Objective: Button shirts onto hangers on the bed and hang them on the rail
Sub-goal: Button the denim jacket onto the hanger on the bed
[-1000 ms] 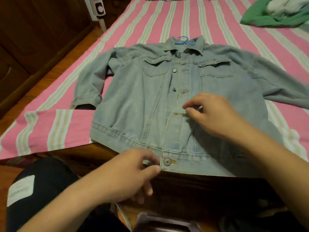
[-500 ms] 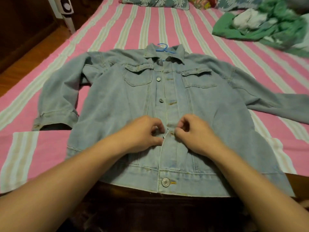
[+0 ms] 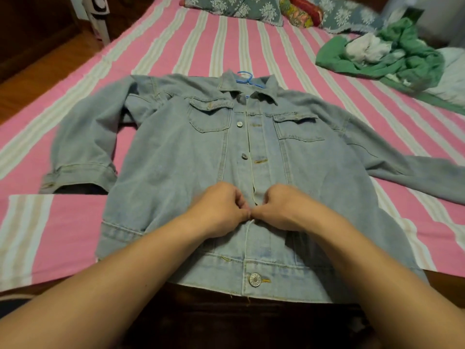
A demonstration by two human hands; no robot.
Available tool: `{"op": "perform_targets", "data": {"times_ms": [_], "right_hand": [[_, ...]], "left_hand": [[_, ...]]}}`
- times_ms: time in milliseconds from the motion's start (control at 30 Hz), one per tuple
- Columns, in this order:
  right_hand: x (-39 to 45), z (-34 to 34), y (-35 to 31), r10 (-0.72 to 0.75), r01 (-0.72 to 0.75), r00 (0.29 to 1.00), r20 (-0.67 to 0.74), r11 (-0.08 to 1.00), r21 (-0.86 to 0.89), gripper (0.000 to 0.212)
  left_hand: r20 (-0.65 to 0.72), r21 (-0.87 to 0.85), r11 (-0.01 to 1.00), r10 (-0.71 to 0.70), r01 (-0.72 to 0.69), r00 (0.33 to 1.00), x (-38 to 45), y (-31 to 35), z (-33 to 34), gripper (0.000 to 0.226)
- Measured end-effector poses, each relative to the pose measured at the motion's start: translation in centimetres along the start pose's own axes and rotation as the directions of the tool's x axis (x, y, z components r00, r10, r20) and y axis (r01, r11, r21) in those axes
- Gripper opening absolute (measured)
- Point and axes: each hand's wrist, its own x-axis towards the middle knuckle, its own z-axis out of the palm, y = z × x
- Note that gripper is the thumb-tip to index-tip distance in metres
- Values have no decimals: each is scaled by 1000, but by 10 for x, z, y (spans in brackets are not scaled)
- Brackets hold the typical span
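A light blue denim jacket (image 3: 176, 157) lies face up on the pink striped bed (image 3: 201, 46), sleeves spread to both sides. A blue hanger (image 3: 245, 78) pokes out of its collar. The waistband button (image 3: 254, 279) is fastened; two upper buttons sit unfastened beside their holes. My left hand (image 3: 221, 210) pinches the left front edge at mid-placket. My right hand (image 3: 281, 210) pinches the right front edge right beside it, fingertips almost meeting. The button between my fingers is hidden.
A heap of green and white clothes (image 3: 385, 54) lies at the far right of the bed. Patterned pillows (image 3: 234, 7) line the head end. A wooden floor (image 3: 37, 69) and a white stand (image 3: 98, 16) are on the left. The dark bed frame edge (image 3: 226, 318) is near me.
My left hand left the waistband button and joined my right hand at mid-placket. Both hands now pinch the two front edges closer together. The view has tilted up the bed.
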Motion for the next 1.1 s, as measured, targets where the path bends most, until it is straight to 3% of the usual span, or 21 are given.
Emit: {"op": "perform_targets", "data": {"times_ms": [67, 133, 167, 233, 300, 367, 467, 533, 633, 700, 800, 933, 1100], "right_hand": [[0, -1, 3, -14, 15, 1000, -22, 999, 33, 37], [-3, 1, 9, 17, 11, 996, -85, 947, 321, 29], [-5, 5, 14, 49, 19, 993, -110, 841, 541, 28], [-11, 13, 26, 75, 91, 985, -152, 521, 848, 23], [-16, 19, 37, 76, 155, 980, -182, 277, 948, 6], [-20, 22, 41, 77, 210, 971, -226, 169, 963, 12], [-21, 24, 43, 119, 306, 932, -341, 243, 920, 26], [-24, 24, 44, 156, 334, 912, -380, 259, 906, 34], [-27, 24, 47, 146, 332, 920, -364, 203, 921, 39], [-28, 24, 45, 116, 336, 924, -365, 208, 919, 34], [-27, 24, 43, 81, 345, 917, -390, 329, 879, 15], [-32, 21, 35, 90, 338, 907, -411, 426, 839, 12], [-38, 12, 16, 122, 389, 803, -584, 634, 668, 16]], "left_hand": [[5, 12, 1000, 14, -14, 1000, -1, 2, 1, 14], [-10, 48, 998, 45, -45, 999, -1, 4, 2, 16], [-14, 71, 996, 60, -59, 998, -2, 5, 2, 17], [-36, 102, 989, 108, -104, 994, -4, 6, 1, 19], [-56, 143, 975, 178, -168, 982, -7, 10, -2, 13], [-60, 187, 960, 224, -210, 973, -11, 16, -7, 6], [-85, 110, 982, 163, -153, 983, -12, 22, -13, 8], [-63, -140, 989, 26, -35, 998, -13, 24, -16, 13], [111, -611, 772, -134, 174, 985, -17, 27, -19, 17], [157, -716, 665, -142, 212, 977, -18, 28, -20, 18], [136, -748, 635, -139, 193, 981, -17, 27, -15, 14], [24, -691, 715, -126, 107, 992, -17, 23, -2, 14], [-110, -551, 834, -82, 8, 990, -17, 22, 8, 20]]}}
